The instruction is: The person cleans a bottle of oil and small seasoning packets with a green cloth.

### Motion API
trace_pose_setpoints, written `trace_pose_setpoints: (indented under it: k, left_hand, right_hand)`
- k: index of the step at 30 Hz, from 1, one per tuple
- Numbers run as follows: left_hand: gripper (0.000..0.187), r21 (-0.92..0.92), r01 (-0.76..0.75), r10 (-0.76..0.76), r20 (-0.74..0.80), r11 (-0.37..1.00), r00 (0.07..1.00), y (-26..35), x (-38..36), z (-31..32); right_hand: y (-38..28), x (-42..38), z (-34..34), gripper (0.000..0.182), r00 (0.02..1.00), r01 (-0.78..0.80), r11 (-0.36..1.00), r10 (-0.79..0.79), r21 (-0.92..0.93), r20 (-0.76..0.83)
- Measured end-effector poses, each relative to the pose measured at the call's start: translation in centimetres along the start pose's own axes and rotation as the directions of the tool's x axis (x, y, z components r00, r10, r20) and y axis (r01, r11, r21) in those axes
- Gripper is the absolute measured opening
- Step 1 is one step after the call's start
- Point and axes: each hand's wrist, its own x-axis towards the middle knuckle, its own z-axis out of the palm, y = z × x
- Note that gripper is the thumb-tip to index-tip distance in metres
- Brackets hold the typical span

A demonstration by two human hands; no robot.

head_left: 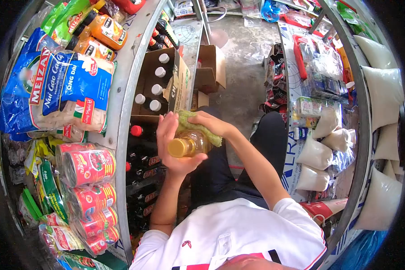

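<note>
My left hand point(169, 155) is wrapped around a clear bottle point(199, 143) of golden-brown liquid. The bottle's yellow cap point(179, 147) points toward me and to the left, so the bottle is tilted. In my right hand point(213, 125) is a fuzzy yellow-green cloth point(187, 120), pressed against the bottle's far side. The cloth hides part of the bottle, and its label does not show. Just beyond my hands is an open cardboard box point(181, 85) holding several dark bottles with white caps point(156, 89).
Shelves flank me on both sides. At left are pasta bags point(76, 90), red cans point(91, 166) and orange sauce bottles point(107, 30). Dark bottles with red caps point(136, 130) stand below left. White bags point(315, 153) and packets sit at right. A concrete floor point(243, 67) runs ahead.
</note>
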Motion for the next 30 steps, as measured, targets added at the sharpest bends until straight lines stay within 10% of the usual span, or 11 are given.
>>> trace_pose_setpoints:
  k: [7,15,19,21,25,30]
  left_hand:
    - [0.063,-0.103,-0.005,0.017,0.125,0.995,0.992,-0.2,0.4,0.1]
    - [0.066,0.08,-0.092,0.074,0.203,0.993,0.976,1.3,1.7,-1.2]
    - [0.068,0.022,0.125,-0.127,0.123,0.992,0.984,3.3,-0.7,-0.5]
    - [0.057,-0.152,0.221,-0.218,0.039,0.963,0.975,4.1,-2.1,1.0]
    - [0.057,-0.158,0.199,-0.207,-0.034,0.967,0.978,3.2,-2.0,1.1]
    - [0.054,-0.263,0.257,-0.257,0.036,0.93,0.966,1.7,-1.4,1.0]
  right_hand:
    - [-0.4,1.7,-0.6,0.047,0.963,0.064,0.998,-0.065,0.01,0.262]
    - [-0.2,-3.9,0.8,0.036,0.981,0.187,0.949,-0.169,0.255,-0.091]
    - [0.7,-5.5,2.7,0.036,0.896,0.325,0.909,-0.207,0.262,-0.394]
    - [0.2,-6.1,5.3,0.035,0.701,0.4,0.917,-0.301,0.006,-0.646]
    - [-2.2,-6.8,8.7,0.035,0.631,0.423,0.883,-0.447,-0.202,-0.634]
    - [-2.7,-5.5,6.6,0.038,0.762,0.455,0.89,-0.365,0.041,-0.536]
